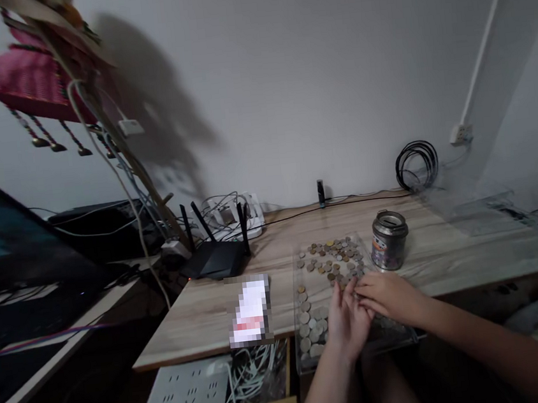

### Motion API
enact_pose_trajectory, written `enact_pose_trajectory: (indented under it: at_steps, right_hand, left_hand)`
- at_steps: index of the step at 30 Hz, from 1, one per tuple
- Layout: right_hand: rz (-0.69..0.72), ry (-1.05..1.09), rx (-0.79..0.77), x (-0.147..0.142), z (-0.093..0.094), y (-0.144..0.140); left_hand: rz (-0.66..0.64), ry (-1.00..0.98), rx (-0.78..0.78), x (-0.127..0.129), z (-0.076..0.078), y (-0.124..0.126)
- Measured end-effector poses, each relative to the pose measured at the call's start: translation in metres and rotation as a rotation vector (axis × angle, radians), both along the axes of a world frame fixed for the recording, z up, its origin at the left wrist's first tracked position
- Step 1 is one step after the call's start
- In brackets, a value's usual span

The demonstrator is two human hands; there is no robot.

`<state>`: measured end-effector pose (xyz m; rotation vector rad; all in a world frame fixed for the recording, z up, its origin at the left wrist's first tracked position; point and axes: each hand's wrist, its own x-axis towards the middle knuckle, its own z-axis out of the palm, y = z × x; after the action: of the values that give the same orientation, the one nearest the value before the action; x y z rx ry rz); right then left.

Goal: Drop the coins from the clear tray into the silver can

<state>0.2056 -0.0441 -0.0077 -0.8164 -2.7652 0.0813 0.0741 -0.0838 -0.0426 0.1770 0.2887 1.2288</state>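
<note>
Both hands meet over the near part of a clear tray [296, 275] of coins. My left hand [350, 324] is turned palm up, fingers loosely bent and apart, with nothing plainly visible on the palm. From the right, my right hand [389, 294] reaches across and touches the left fingertips, its own fingers pinched together. Whatever lies between them is too small to make out. Silver and yellowish coins [321, 265] are scattered over the tray's far part, and larger silver coins [305, 317] line its left side. A metal coin can [389, 240] with a slotted lid stands upright behind my right hand.
A phone [251, 309], its screen blurred, lies left of the tray. Behind it are a black router [217, 258] and a white router [251, 216]. An open drawer [261, 372] holds cables and a power strip [186, 393]. A laptop [19, 247] stands far left; coiled black cable [416, 165] leans against the wall.
</note>
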Motion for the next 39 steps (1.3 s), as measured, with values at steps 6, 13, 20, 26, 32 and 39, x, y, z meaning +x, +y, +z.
enact_pose_trajectory:
  at_steps: [6,13,20,26,32,39]
  right_hand:
    - [-0.695,0.325,0.138,0.044,0.053,0.072]
    - [-0.905,0.088,0.105,0.062,0.071,0.123]
    - [-0.270,-0.034,-0.149,-0.003,0.016,0.073]
    - [-0.077,-0.371,-0.344,-0.021,-0.020,0.053]
    - [-0.033,-0.456,-0.371,-0.018,-0.011,0.042]
    - [0.002,-0.505,-0.458,0.000,-0.004,0.026]
  left_hand:
    - [-0.058,0.203,0.093,0.002,-0.002,-0.005]
    - [0.095,1.075,0.318,-0.025,0.003,-0.024]
    - [0.063,1.771,0.523,-0.061,0.001,-0.036]
    - [0.149,2.019,0.404,-0.064,-0.001,-0.020]
    - [-0.081,2.383,0.528,-0.068,0.006,-0.008]
    - [-0.143,2.454,0.592,-0.069,0.008,-0.008]
